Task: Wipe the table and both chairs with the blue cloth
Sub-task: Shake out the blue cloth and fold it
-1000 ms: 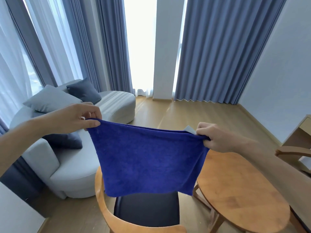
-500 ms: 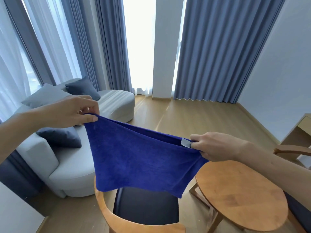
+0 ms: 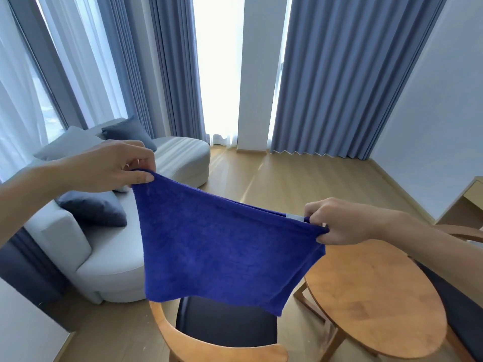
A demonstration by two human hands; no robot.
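Holding the blue cloth spread in the air

Stretching the blue cloth (image 3: 222,246) between them, the left hand (image 3: 112,165) pinches its upper corner high, while the right hand (image 3: 339,222) pinches the other corner lower. It hangs above the near chair (image 3: 209,343), beside the round table (image 3: 379,304).

We see a fuzzy, matt blue cloth (image 3: 222,246). The round table (image 3: 376,304) looks like smooth, satin wood. The chair (image 3: 209,346) pairs a pale wooden frame with a dark matt seat.
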